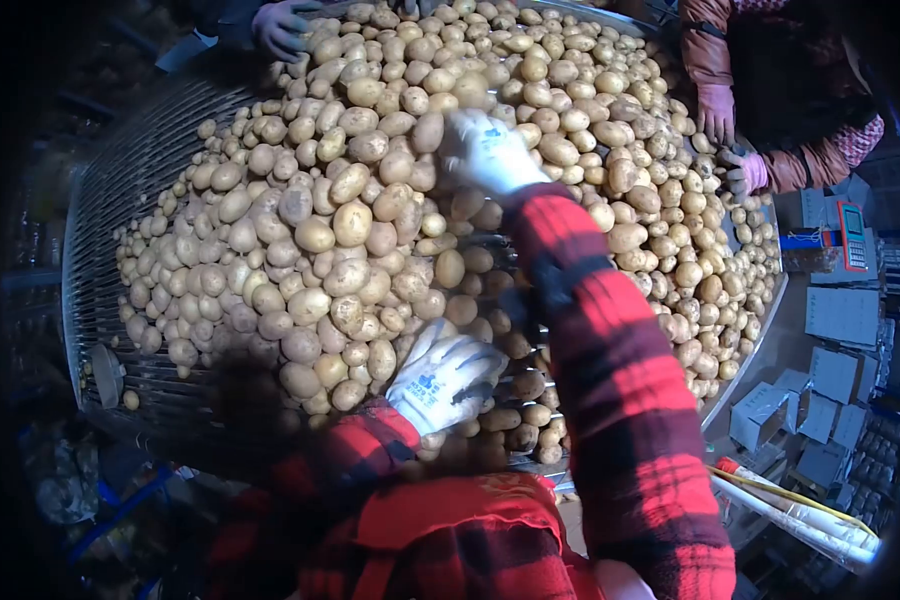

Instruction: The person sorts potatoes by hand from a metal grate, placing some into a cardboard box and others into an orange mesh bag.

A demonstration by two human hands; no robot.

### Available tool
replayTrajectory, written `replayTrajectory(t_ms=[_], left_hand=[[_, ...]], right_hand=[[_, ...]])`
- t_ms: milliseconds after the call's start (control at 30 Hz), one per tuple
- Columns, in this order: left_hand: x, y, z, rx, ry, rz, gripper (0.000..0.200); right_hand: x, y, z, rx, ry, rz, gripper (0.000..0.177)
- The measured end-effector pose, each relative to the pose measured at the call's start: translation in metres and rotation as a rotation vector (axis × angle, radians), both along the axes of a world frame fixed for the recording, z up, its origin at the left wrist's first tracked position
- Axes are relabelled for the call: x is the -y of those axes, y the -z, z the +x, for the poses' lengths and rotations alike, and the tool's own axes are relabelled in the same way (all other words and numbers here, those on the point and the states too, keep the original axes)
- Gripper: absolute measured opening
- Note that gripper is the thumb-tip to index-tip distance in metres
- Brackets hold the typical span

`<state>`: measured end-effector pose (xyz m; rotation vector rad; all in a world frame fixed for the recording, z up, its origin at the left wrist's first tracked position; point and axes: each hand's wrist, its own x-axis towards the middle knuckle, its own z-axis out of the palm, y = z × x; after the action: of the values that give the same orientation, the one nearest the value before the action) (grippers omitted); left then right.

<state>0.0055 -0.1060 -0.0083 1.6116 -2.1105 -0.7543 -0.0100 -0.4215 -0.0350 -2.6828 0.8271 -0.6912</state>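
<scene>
A large heap of potatoes covers a slatted metal table. My left hand, in a white glove with a blue print, rests low at the near side of the heap. Its thumb stands apart from the fingers, and no potato shows in it. Farther out, my right hand, gloved the same way, reaches into the upper middle of the heap. Its fingertips are blurred and partly hidden among potatoes, so a grip cannot be made out. Between my hands runs a shadowed channel where dark slats show through.
At the top left is another person's gloved hand; a co-worker's two pink-gloved hands touch the right edge. A round metal piece sits at the left corner. White boxes and a red device stand on the right.
</scene>
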Motion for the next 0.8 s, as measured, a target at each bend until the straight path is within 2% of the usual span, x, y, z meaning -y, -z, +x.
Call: replayTrajectory(t_ms=[33, 67, 100, 133, 167, 200, 267, 333, 400, 433, 467, 533, 600, 667, 733, 767, 800], left_hand=[[-0.004, 0.016, 0.001, -0.070, -0.013, -0.014, 0.046], [-0.004, 0.011, 0.003, -0.038, 0.004, 0.014, 0.046], [-0.001, 0.004, 0.004, -0.009, 0.019, 0.037, 0.046], [0.000, -0.001, 0.004, 0.014, 0.029, 0.059, 0.046], [-0.002, -0.002, 0.004, -0.025, -0.010, -0.028, 0.046], [-0.004, -0.003, 0.004, -0.032, -0.019, -0.021, 0.046], [-0.001, -0.003, 0.003, -0.049, -0.030, -0.016, 0.045], [-0.002, -0.008, 0.002, -0.015, -0.033, -0.027, 0.043], [-0.003, -0.004, 0.000, -0.009, -0.043, -0.039, 0.043], [-0.003, -0.007, 0.001, -0.023, -0.047, -0.046, 0.043], [-0.002, -0.007, 0.001, -0.017, -0.038, -0.045, 0.043], [-0.005, -0.004, 0.001, -0.011, -0.032, -0.029, 0.043], [-0.005, -0.009, 0.002, -0.029, -0.041, -0.011, 0.041], [0.002, -0.011, 0.011, -0.067, -0.027, 0.056, 0.041], [0.028, -0.030, 0.023, -0.071, -0.028, -0.071, 0.041], [0.048, -0.036, 0.029, -0.089, -0.035, -0.111, 0.042], [0.068, -0.038, 0.034, -0.106, -0.041, -0.149, 0.042]], right_hand=[[-0.010, 0.007, 0.013, 0.009, 0.127, -0.018, 0.050], [-0.021, 0.010, 0.020, 0.016, 0.257, -0.034, 0.040], [-0.027, 0.012, 0.013, 0.085, 0.213, -0.044, 0.032], [-0.040, -0.001, -0.008, 0.011, 0.164, -0.036, 0.034], [-0.051, -0.014, -0.033, -0.088, 0.122, 0.072, 0.043], [-0.059, -0.004, -0.058, 0.024, 0.201, 0.093, 0.043], [-0.070, -0.013, -0.107, -0.142, 0.168, 0.050, 0.040], [-0.076, -0.008, -0.146, -0.026, 0.207, -0.008, 0.041], [-0.075, -0.015, -0.179, -0.188, 0.282, -0.131, 0.054], [-0.076, -0.025, -0.193, -0.192, 0.307, -0.081, 0.050], [-0.077, -0.040, -0.209, -0.271, 0.362, 0.078, 0.051], [-0.081, -0.030, -0.251, -0.192, 0.507, 0.003, 0.051], [-0.084, -0.023, -0.287, -0.286, 0.689, -0.077, 0.051], [-0.082, -0.020, -0.311, -0.309, 0.772, 0.040, 0.053], [-0.094, -0.026, -0.298, -0.366, 0.759, -0.267, 0.057], [-0.097, -0.031, -0.286, -0.355, 0.731, -0.193, 0.062], [-0.098, -0.033, -0.272, -0.316, 0.639, -0.147, 0.076]])
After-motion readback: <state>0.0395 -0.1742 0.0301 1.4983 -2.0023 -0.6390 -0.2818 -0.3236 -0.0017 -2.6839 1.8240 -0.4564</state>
